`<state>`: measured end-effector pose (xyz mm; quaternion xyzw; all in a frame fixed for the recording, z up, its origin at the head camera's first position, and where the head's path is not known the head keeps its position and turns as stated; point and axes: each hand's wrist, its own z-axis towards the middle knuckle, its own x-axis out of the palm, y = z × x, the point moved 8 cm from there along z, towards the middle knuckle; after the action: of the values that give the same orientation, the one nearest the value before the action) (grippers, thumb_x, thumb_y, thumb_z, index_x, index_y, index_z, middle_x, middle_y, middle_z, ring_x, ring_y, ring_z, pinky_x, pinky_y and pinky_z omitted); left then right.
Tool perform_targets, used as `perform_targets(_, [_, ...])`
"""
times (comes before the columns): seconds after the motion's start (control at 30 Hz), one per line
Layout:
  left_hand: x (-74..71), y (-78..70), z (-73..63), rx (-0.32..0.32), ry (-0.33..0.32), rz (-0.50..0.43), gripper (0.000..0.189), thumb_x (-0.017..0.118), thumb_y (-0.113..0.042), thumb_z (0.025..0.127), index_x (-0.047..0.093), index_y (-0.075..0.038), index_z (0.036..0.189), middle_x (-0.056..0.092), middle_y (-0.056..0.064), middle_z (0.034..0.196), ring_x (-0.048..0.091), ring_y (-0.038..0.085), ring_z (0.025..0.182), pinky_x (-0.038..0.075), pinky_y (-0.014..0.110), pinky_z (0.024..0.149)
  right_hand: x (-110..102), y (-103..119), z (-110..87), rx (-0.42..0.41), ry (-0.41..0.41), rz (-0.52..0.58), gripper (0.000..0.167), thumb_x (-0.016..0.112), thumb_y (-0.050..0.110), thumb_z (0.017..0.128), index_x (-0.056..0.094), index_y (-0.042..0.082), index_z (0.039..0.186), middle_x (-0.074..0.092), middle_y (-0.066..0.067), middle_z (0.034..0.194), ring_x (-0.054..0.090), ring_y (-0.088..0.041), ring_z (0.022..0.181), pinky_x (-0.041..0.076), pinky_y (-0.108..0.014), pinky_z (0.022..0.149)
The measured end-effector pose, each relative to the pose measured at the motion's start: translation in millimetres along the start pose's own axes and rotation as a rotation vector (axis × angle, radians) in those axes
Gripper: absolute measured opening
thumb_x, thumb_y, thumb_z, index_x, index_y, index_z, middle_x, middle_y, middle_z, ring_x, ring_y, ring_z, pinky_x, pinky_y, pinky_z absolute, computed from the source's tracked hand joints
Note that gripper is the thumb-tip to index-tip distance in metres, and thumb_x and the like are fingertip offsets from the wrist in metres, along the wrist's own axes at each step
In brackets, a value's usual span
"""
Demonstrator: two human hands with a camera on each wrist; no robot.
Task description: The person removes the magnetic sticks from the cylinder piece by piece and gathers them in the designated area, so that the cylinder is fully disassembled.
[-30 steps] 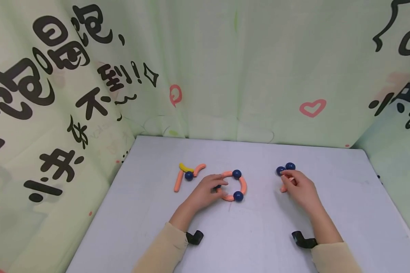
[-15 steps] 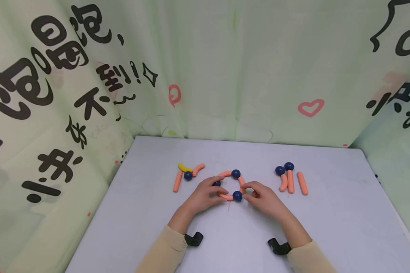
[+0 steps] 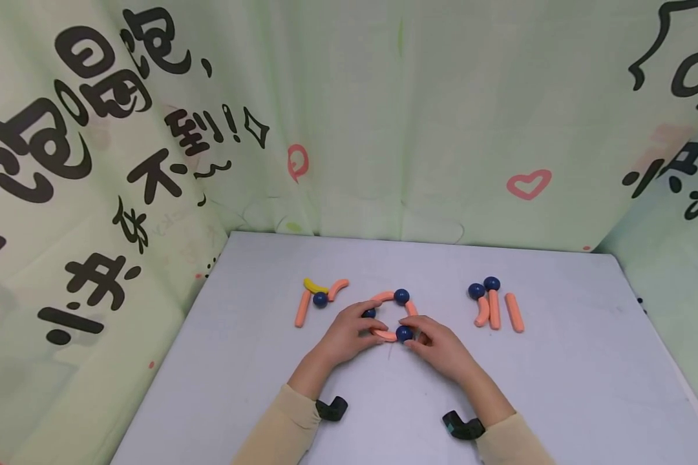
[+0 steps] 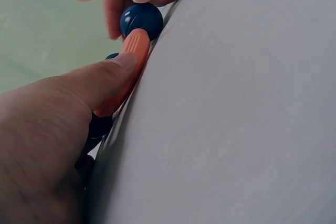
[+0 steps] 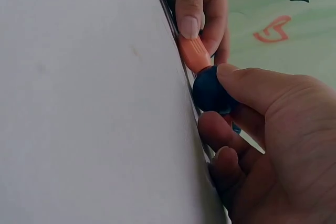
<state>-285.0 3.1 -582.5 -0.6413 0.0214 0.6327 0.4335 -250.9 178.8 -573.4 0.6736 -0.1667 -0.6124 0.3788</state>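
Since a second ago, the right hand [image 3: 440,347] has travelled leftward from the loose cluster [image 3: 494,311] to the ring [image 3: 412,309] of curved, plastic-looking orange rods and glossy dark-blue balls. Half a second ago its fingertips were at the ring's right edge; now they pinch the near ball [image 3: 404,333], a dark-blue sphere at the ring's near right, between thumb and fingers. The left hand [image 3: 349,332] has stayed at the ring's left side, its thumb pressed on the near rod [image 4: 137,45], a curved orange piece with a grooved end; its other fingers reach round the ring's far side, their exact contact partly hidden.

One relation seems to matter most: the near rod's long axis runs sideways along the ring's near edge, from the left thumb towards the near ball, with the rod's end apparently touching the ball. The right hand is the nearer to that ball.

Right of the ring, the loose cluster now shows uncovered: two dark-blue balls [image 3: 476,291], a curved orange rod [image 3: 481,312] and two straight orange rods [image 3: 514,312]. Left of the ring, the yellow curved rod [image 3: 315,286] lies as it did.
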Motion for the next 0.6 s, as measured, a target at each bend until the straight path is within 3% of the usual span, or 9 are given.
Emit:
perform_targets(0.27, [-1.1,-2.9,-1.7,0.029,-0.035,0.039,0.024,0.069,-0.044,0.089,0.076,-0.03,0.107,0.048,-0.004,0.15,0.046,0.018,0.139,0.038,0.036,0.115,4.0,4.8,0.0,-0.015,-0.021,-0.061,0.042,0.072,0.028,0.091,0.062,0.024,0.132,0.063,0.003,0.125,0.049,-0.004,0.072,0.043,-0.021,0.063])
perform_targets(0.6, [-1.6,-2.7,-0.2,0.016,-0.023,0.044,0.023,0.068,-0.042,0.09,0.076,-0.03,0.108,0.048,-0.004,0.15,0.045,0.018,0.139,0.038,0.036,0.115,6.2,-0.3,2.3,-0.005,-0.035,-0.117,0.037,0.071,0.029,0.092,0.063,0.029,0.127,0.063,0.007,0.122,0.049,-0.004,0.073,0.042,-0.022,0.065])
